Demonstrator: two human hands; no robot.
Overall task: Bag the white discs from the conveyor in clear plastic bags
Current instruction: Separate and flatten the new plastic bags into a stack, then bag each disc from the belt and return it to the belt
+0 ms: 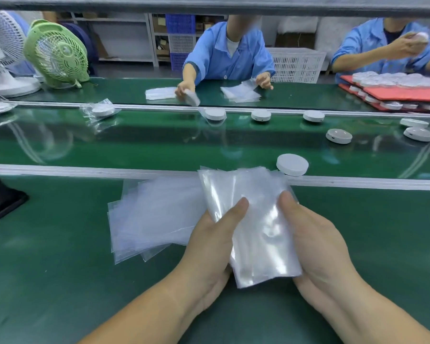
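Observation:
Both my hands hold a stack of clear plastic bags [253, 214] above the green bench. My left hand [214, 242] grips its left edge with the thumb on top. My right hand [315, 239] holds the right edge, thumb pressed on the plastic. A white disc [292, 164] lies at the near edge of the green conveyor [159, 145], just beyond the bags. More white discs [338, 136] ride the belt farther right and along its far side. A fanned pile of spare bags [154, 214] lies on the bench to the left.
A bagged disc [102, 111] sits on the belt's far left. Two people in blue coats [230, 55] work across the conveyor. Red trays of bagged discs [402, 90] stand at the far right, a green fan [57, 54] at the far left, a black tray [0, 197] on my left.

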